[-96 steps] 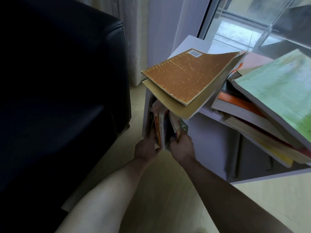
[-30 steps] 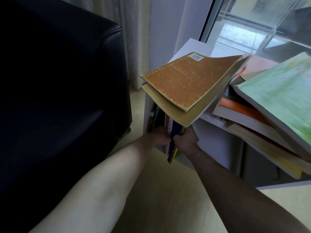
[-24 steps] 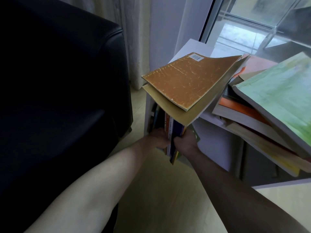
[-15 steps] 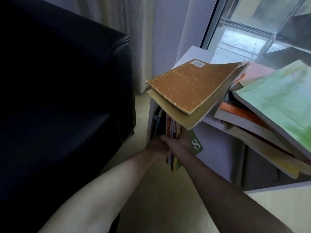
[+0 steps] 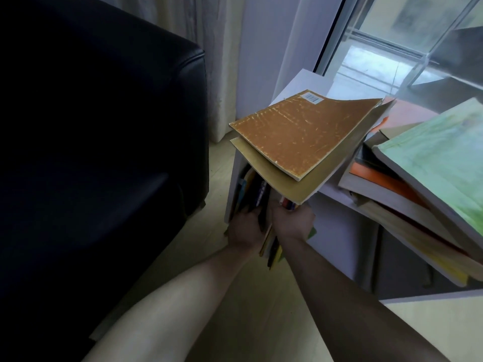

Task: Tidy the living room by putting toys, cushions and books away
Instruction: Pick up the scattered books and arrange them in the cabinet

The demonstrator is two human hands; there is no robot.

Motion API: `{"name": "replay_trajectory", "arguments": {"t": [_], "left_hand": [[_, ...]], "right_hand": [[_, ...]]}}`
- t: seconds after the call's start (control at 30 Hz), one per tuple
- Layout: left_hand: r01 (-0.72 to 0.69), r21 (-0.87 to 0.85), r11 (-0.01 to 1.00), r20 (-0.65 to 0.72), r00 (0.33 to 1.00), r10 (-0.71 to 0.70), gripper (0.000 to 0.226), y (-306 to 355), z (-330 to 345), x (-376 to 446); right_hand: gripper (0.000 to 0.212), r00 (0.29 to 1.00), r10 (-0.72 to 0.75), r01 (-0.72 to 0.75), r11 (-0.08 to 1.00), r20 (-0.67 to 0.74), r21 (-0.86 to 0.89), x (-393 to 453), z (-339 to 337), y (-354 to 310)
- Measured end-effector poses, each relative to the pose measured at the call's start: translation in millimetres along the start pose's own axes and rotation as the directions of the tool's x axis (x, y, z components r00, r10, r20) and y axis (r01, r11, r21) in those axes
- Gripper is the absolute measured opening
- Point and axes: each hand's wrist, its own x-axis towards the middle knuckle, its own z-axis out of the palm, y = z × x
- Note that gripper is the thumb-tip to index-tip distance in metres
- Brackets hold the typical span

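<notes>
A bundle of thin upright books (image 5: pixel 271 244) sticks out of the open left compartment of a low white shelf unit (image 5: pixel 339 231). My right hand (image 5: pixel 292 222) grips this bundle from the right, fingers curled round it. My left hand (image 5: pixel 244 228) reaches into the compartment on the left, touching the books standing inside (image 5: pixel 251 192); its fingertips are hidden in the shadow. An orange-brown book (image 5: pixel 300 131) lies on a yellowish one (image 5: pixel 282 178) on the shelf top, overhanging the compartment and hiding its upper part.
A black leather sofa (image 5: pixel 104 126) fills the left side, leaving a narrow strip of wooden floor (image 5: pixel 217 173) beside the shelf. A slanting pile of books topped by a green one (image 5: pixel 439 158) lies on the right. Curtains (image 5: pixel 214 48) and a glass door (image 5: pixel 392 48) stand behind.
The book bundle has gone deeper into the compartment; the green cover with a figure 8 is now almost hidden behind my right hand. My left hand has reached further in among the books.
</notes>
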Motion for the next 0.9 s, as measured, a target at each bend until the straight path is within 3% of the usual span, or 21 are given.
{"name": "replay_trajectory", "arguments": {"t": [0.07,0.17,0.37,0.47,0.6,0.77,0.9], "left_hand": [[0.061,0.021,0.998,-0.08,0.995,-0.059,0.023,11,-2,1],[0.166,0.029,0.986,-0.099,0.982,-0.163,0.028,16,-8,12],[0.211,0.036,0.977,-0.144,0.968,-0.204,0.028,23,5,28],[0.208,0.087,0.974,-0.077,0.976,-0.202,0.028,25,9,41],[0.244,-0.045,0.969,0.026,0.97,-0.243,0.027,34,2,55],[0.055,-0.143,0.988,-0.116,0.991,-0.072,0.033,41,-6,36],[-0.028,-0.169,0.985,-0.22,0.976,-0.009,0.034,1,8,0]], "right_hand": [[0.029,1.0,-0.016,0.016,1.0,-0.02,-0.004,2,-7,5],[0.029,0.999,-0.047,0.047,0.999,-0.014,0.009,2,-15,10],[0.034,0.998,-0.057,0.056,0.997,0.015,0.061,3,-21,12],[0.034,0.996,-0.087,0.086,0.994,0.003,0.066,10,-24,16],[0.025,0.995,-0.1,0.099,0.993,0.014,0.06,16,-28,21],[0.032,0.988,-0.157,0.156,0.986,0.013,0.053,18,-29,26],[0.027,0.982,-0.181,0.178,0.982,0.054,0.066,8,-32,23]]}}
